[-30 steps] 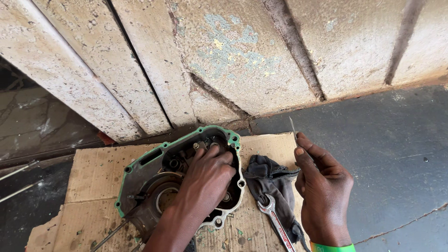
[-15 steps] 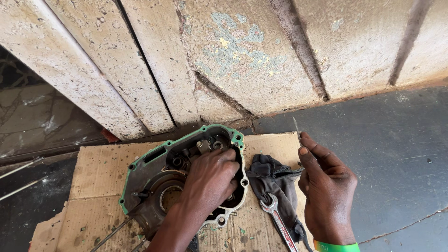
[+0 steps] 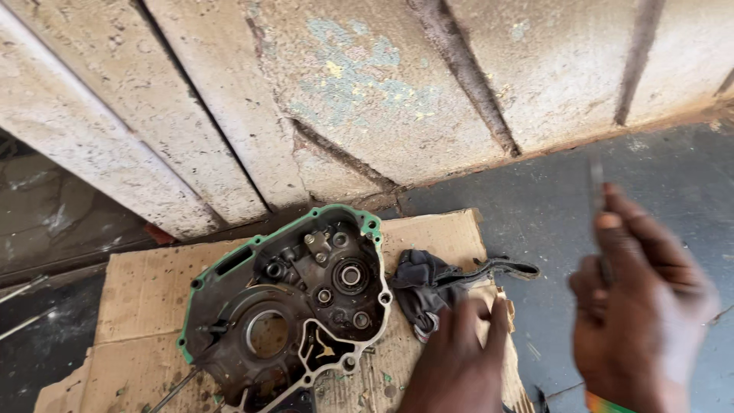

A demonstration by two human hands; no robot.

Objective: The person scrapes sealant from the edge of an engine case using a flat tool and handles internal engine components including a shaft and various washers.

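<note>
Off the engine casing (image 3: 294, 313) came the left hand (image 3: 459, 359), which had been resting inside it; it sat blurred just right of the casing, fingers loosely curled and holding nothing, over the cardboard (image 3: 145, 291) and the dark rag (image 3: 428, 287). Further right of the casing, the right hand (image 3: 638, 313) was closed, pinching a thin metal tool (image 3: 596, 191), its long axis nearly upright, tip pointing away toward the concrete wall (image 3: 367, 92). That green-edged casing lay flat on the cardboard, open face up, long axis running diagonally from lower left to upper right.
</note>
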